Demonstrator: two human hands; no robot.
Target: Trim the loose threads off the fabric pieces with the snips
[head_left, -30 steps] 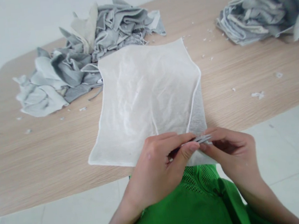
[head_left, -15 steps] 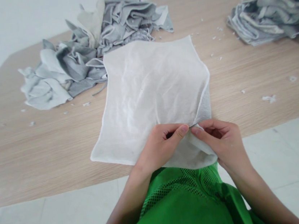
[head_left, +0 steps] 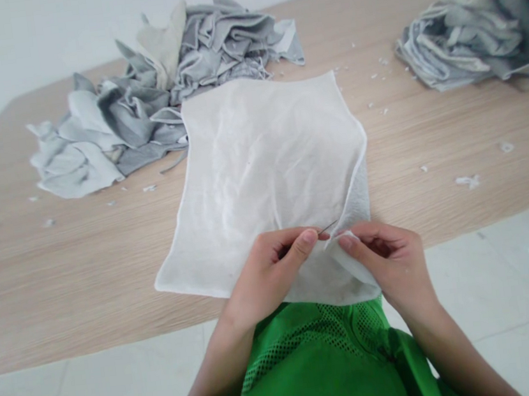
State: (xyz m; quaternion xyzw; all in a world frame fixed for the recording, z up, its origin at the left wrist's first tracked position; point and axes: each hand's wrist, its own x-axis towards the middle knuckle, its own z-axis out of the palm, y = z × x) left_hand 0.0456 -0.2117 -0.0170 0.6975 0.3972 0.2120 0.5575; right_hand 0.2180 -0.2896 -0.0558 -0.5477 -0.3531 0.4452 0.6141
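A pale off-white cloth (head_left: pixel 264 159) lies spread over the table's front edge, its right border folded up to show a greyer underside. My left hand (head_left: pixel 284 260) pinches a thin, dark, needle-like piece (head_left: pixel 328 226) between thumb and forefinger; its free end points up and right over the cloth. Whether it is a needle or a stiff thread I cannot make out. Just to the right, my right hand (head_left: pixel 390 256) is closed on the cloth's folded right edge. A small gap separates the fingertips of both hands.
Behind the cloth, a heap of crumpled grey and cream cloths (head_left: pixel 137 104) lies at the back left. Another cloth pile (head_left: pixel 471 38) sits at the far right. White lint scraps (head_left: pixel 467 181) dot the wooden table (head_left: pixel 84 265). Green clothing (head_left: pixel 324 370) is below my hands.
My left hand has drawn back to the left from my right hand, and more of the thin dark piece shows. My right hand keeps its hold on the cloth edge. The view has shifted slightly.
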